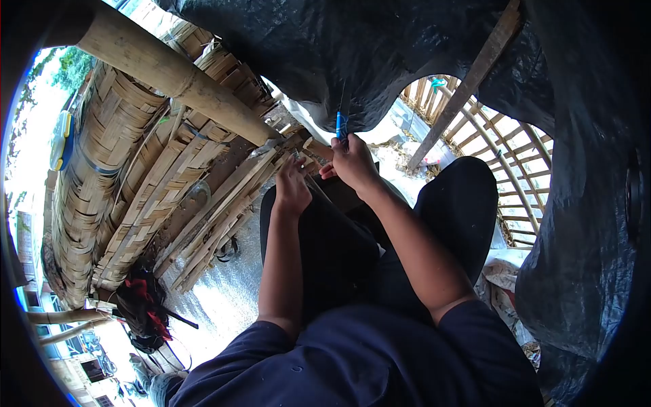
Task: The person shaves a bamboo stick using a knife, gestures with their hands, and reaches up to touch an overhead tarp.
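My right hand (354, 163) is closed on a slim blue object (341, 125), which sticks up past the thumb. A thin dark line rises from its top against the black plastic sheet (298, 41); I cannot make out its kind. Just to the left, my left hand (293, 186) has its fingers bent together near the tips, and whatever they pinch is too small to tell. Both hands are above my knees (458, 197), a short gap apart.
A thick bamboo pole (180, 78) slants across the upper left. Rolled woven bamboo mats (102, 183) and bamboo slats (224, 220) lie left. A wooden stick (468, 85) leans at upper right before a bamboo lattice (508, 159). A black and red bag (144, 308) sits lower left.
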`<state>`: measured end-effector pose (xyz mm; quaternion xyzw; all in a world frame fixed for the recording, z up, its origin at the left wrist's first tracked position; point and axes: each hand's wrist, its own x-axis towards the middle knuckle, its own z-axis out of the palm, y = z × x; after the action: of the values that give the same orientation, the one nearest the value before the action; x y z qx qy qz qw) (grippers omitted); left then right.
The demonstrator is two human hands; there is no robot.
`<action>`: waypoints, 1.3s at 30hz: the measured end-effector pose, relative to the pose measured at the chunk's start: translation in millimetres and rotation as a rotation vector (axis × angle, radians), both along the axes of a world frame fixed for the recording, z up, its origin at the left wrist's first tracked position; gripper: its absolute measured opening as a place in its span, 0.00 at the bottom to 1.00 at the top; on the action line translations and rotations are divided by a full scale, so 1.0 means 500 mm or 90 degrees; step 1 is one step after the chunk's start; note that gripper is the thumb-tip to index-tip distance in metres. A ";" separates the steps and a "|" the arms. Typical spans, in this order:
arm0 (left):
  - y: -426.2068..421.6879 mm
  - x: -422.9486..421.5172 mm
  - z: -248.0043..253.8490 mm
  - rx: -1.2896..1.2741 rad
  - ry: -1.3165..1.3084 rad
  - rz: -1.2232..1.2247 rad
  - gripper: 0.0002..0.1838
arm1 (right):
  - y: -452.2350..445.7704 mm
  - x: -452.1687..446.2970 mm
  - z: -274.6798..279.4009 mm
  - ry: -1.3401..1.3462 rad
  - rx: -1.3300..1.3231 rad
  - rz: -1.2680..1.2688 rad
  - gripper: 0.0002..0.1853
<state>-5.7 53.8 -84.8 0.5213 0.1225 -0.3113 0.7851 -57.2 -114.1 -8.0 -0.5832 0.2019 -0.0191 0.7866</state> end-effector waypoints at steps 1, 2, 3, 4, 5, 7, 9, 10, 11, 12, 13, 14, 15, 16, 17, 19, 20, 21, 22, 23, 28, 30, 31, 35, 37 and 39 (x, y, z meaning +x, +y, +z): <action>-0.008 0.007 0.007 0.002 0.001 -0.001 0.34 | -0.002 0.000 0.000 0.001 0.002 -0.001 0.17; -0.015 0.013 0.014 -0.046 -0.073 0.013 0.33 | -0.003 -0.001 0.000 0.004 0.003 0.004 0.17; -0.020 0.019 0.018 -0.094 -0.147 0.027 0.32 | -0.004 0.000 -0.002 0.006 0.003 0.010 0.17; -0.020 0.028 0.023 -0.090 -0.145 0.027 0.32 | -0.004 0.000 -0.004 0.008 0.007 0.010 0.17; -0.017 0.038 0.031 -0.163 -0.197 0.024 0.31 | -0.005 0.001 -0.006 0.006 0.004 0.015 0.17; -0.013 0.034 0.065 -0.234 -0.249 0.022 0.29 | -0.005 0.002 -0.005 0.004 0.003 0.022 0.17; -0.011 0.006 0.130 0.020 -0.269 0.028 0.28 | -0.006 0.001 -0.001 0.011 0.015 -0.004 0.18; 0.004 -0.012 0.153 0.139 -0.323 -0.056 0.25 | -0.009 -0.001 0.002 0.014 0.019 -0.005 0.18; 0.029 -0.020 0.185 0.233 -0.453 -0.244 0.26 | -0.012 -0.002 0.007 0.014 0.021 -0.007 0.18; 0.048 -0.032 0.213 0.325 -0.578 -0.436 0.26 | -0.015 -0.003 0.008 0.014 0.023 -0.007 0.18; 0.056 -0.061 0.232 0.387 -0.660 -0.519 0.27 | -0.015 -0.003 0.006 0.018 0.026 -0.006 0.18; 0.067 -0.089 0.242 0.448 -0.743 -0.604 0.28 | -0.016 -0.003 0.006 0.017 0.032 -0.002 0.18; 0.080 -0.111 0.228 0.448 -0.742 -0.607 0.28 | -0.017 -0.001 0.006 0.015 0.038 0.001 0.18; 0.094 -0.130 0.201 0.376 -0.876 -0.779 0.27 | -0.017 -0.002 0.006 0.008 0.033 0.004 0.18; 0.106 -0.138 0.173 0.290 -1.005 -0.949 0.27 | -0.017 -0.004 0.006 0.009 0.033 0.006 0.18; 0.140 -0.107 0.144 0.413 -1.058 -0.909 0.26 | -0.017 -0.004 0.015 0.015 0.019 0.012 0.15; 0.155 -0.085 0.135 0.537 -1.103 -0.870 0.25 | -0.016 -0.005 0.019 0.012 0.020 0.017 0.15; 0.130 -0.045 0.151 0.872 -1.008 -0.830 0.24 | -0.018 -0.006 0.022 0.012 0.018 0.017 0.15; 0.111 -0.012 0.168 1.192 -0.867 -0.757 0.25 | -0.015 -0.007 0.024 0.013 0.018 0.016 0.16; 0.119 -0.001 0.170 1.196 -0.868 -0.757 0.25 | -0.006 -0.010 0.024 0.010 0.021 0.016 0.16; 0.044 -0.014 0.214 0.875 -0.924 -0.494 0.35 | -0.014 -0.013 0.019 0.020 0.055 0.021 0.18; 0.014 -0.007 0.238 0.708 -0.769 -0.416 0.41 | -0.019 -0.015 0.031 0.026 0.007 0.042 0.19; 0.005 0.005 0.248 0.704 -0.779 -0.416 0.41 | -0.017 -0.016 0.032 0.022 0.006 0.040 0.19; -0.052 0.007 0.305 0.046 -0.596 -0.192 0.49 | -0.014 -0.011 0.024 0.001 0.040 0.057 0.14; -0.094 -0.010 0.325 0.125 -0.637 -0.155 0.51 | -0.012 -0.009 0.019 0.011 0.059 0.087 0.14; -0.124 -0.014 0.300 0.044 -0.691 -0.133 0.47 | -0.008 -0.010 0.025 0.020 0.054 0.086 0.15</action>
<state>-12.9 -8.0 65.1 0.6419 -0.3421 -0.0701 0.6827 -62.3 -118.2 4.6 -0.5616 0.1752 0.0516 0.8070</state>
